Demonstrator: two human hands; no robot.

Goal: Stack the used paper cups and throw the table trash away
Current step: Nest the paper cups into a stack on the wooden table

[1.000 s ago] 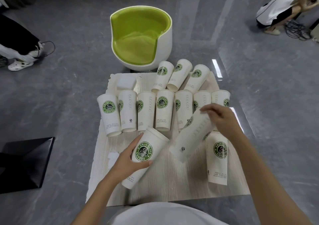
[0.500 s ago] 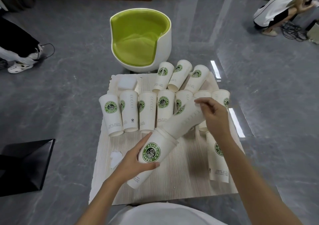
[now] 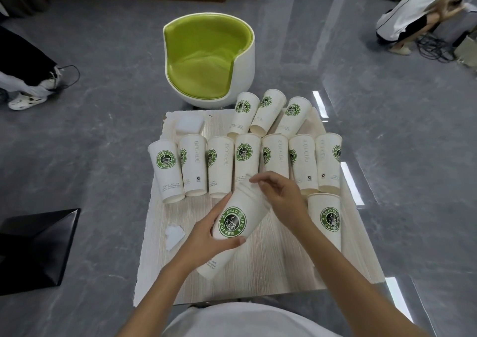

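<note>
My left hand (image 3: 206, 236) grips a tilted white paper cup (image 3: 232, 230) with a green coffee logo, above the wooden table (image 3: 271, 267). A second cup (image 3: 245, 188) is pushed almost fully into its mouth, only its top showing. My right hand (image 3: 281, 194) rests on that nested cup's rim with pinched fingers. A row of several upright cups (image 3: 247, 161) stands behind. Three more cups (image 3: 268, 112) lean at the far edge. One cup (image 3: 326, 220) stands at the right. Crumpled white paper (image 3: 174, 234) lies left of my left hand.
A white tissue pack (image 3: 189, 124) sits at the table's far left corner. A green and white tub chair (image 3: 209, 60) stands beyond the table. A black panel (image 3: 36, 249) lies on the floor at left. People are at the far left and far right.
My right hand brought a second cup from the right over to the cup in my left hand and slid it in; it now sits almost fully nested.
</note>
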